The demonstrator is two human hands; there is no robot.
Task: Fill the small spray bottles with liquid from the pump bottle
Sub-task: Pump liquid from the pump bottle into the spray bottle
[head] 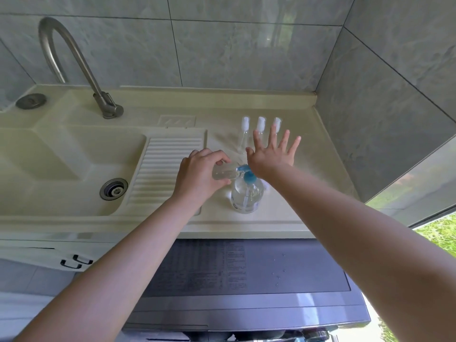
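- Near centre: pump bottle upright on the counter, both hands close above its blue head.
- Far: three spray bottles in a row, blocking.
- Right: bare counter up to the tiled wall.
- Left: ribbed drainboard, sink, faucet.

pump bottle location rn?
Head view, centre: the pump bottle stands near the counter's front edge, right of the washboard, its blue pump head under the right hand.

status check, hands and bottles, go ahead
Left hand grips small bottle, mouth at blue pump spout. Right hand flat on pump head, fingers spread. Three spray tops lying behind. Nothing in the way.
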